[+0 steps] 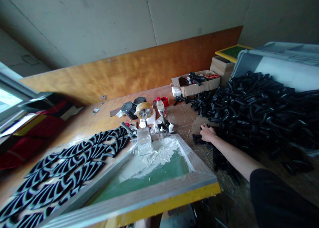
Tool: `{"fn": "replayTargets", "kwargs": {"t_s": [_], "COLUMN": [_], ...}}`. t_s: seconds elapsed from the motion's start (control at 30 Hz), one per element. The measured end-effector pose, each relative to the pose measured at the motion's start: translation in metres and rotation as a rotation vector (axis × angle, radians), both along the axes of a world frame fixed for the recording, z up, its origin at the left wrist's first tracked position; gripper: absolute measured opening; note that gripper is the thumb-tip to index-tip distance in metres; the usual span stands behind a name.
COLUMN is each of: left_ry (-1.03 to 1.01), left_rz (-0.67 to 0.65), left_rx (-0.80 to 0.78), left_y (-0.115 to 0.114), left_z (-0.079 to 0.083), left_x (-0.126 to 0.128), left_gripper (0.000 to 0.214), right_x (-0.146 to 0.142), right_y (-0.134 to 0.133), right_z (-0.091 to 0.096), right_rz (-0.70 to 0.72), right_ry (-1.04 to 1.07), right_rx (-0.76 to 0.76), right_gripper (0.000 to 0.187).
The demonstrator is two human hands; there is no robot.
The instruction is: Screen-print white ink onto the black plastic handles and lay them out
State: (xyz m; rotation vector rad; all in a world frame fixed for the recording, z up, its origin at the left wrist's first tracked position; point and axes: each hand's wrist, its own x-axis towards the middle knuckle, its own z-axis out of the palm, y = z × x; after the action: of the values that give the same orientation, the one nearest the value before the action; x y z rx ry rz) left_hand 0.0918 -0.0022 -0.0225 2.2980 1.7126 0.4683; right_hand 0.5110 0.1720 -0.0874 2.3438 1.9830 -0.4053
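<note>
My right hand point(207, 133) reaches out to the near edge of a big heap of black plastic parts point(261, 101) on the table. Its fingers curl down onto one black part point(197, 140) at the heap's edge, and the fingertips are hidden. My left hand is out of view. In front of me lies a screen-printing frame point(171, 194) with green mesh and a smear of white ink point(152, 158). A squeegee block point(144, 140) rests at its far end.
Rows of printed black curved pieces point(72, 168) lie left of the frame. Beyond it stand a tape roll point(144, 110), black tins point(129, 108) and a small bottle point(160, 105). A cardboard box point(196, 83) and a grey bin point(279, 63) sit at the back right.
</note>
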Motion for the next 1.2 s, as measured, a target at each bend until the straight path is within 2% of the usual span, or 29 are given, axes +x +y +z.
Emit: {"fn": "replayTargets", "kwargs": {"t_s": [0.07, 0.13, 0.2, 0.27, 0.33, 0.4, 0.5, 0.57, 0.63, 0.73, 0.83, 0.93, 1.03, 1.1, 1.2], "left_ry": [0.011, 0.05, 0.112, 0.166, 0.176, 0.124, -0.025, -0.159, -0.34, -0.639, -0.893, -1.091, -1.171, -1.154, -1.122], "left_rz": [-0.08, -0.21, -0.326, -0.353, -0.354, -0.375, -0.361, -0.249, -0.084, 0.172, 0.302, 0.245, 0.136, 0.129, 0.174], "left_rx": [-0.063, -0.13, -0.165, -0.177, -0.151, -0.101, -0.051, -0.06, -0.106, -0.115, 0.028, 0.116, 0.029, -0.02, -0.082], "left_y": [0.013, 0.026, 0.038, 0.046, 0.048, 0.043, 0.026, 0.015, 0.01, 0.019, 0.041, 0.066, 0.079, 0.077, 0.056], "left_z": [-0.007, -0.006, 0.0, 0.008, 0.011, 0.01, 0.001, -0.003, -0.001, 0.018, 0.055, 0.096, 0.126, 0.133, 0.124], "left_x": [0.024, 0.053, 0.081, 0.101, 0.106, 0.095, 0.057, 0.025, -0.006, -0.041, -0.061, -0.064, -0.058, -0.056, -0.061], "left_gripper": [0.016, 0.022, 0.032, 0.037, 0.041, 0.043, 0.033, 0.027, 0.025, 0.03, 0.038, 0.04, 0.051, 0.056, 0.058], "right_x": [-0.012, -0.017, -0.016, -0.012, -0.012, -0.02, -0.056, -0.094, -0.137, -0.197, -0.235, -0.25, -0.249, -0.236, -0.196], "right_y": [-0.016, -0.026, -0.032, -0.039, -0.05, -0.068, -0.105, -0.127, -0.143, -0.148, -0.143, -0.143, -0.15, -0.151, -0.138], "right_z": [0.0, 0.002, 0.007, 0.011, 0.012, 0.01, 0.005, 0.007, 0.013, 0.027, 0.037, 0.038, 0.034, 0.034, 0.041], "right_rz": [0.038, 0.003, -0.112, -0.257, -0.341, -0.329, -0.167, 0.03, 0.281, 0.638, 0.82, 0.84, 0.795, 0.729, 0.442], "right_ry": [0.002, 0.051, 0.179, 0.409, 0.623, 0.737, 0.683, 0.601, 0.524, 0.389, 0.219, 0.117, 0.125, 0.225, 0.437], "right_rx": [-0.007, 0.057, 0.223, 0.438, 0.576, 0.612, 0.534, 0.471, 0.412, 0.314, 0.244, 0.242, 0.298, 0.338, 0.46], "right_gripper": [0.022, 0.018, 0.019, 0.024, 0.032, 0.038, 0.036, 0.038, 0.045, 0.056, 0.053, 0.049, 0.048, 0.041, 0.027]}}
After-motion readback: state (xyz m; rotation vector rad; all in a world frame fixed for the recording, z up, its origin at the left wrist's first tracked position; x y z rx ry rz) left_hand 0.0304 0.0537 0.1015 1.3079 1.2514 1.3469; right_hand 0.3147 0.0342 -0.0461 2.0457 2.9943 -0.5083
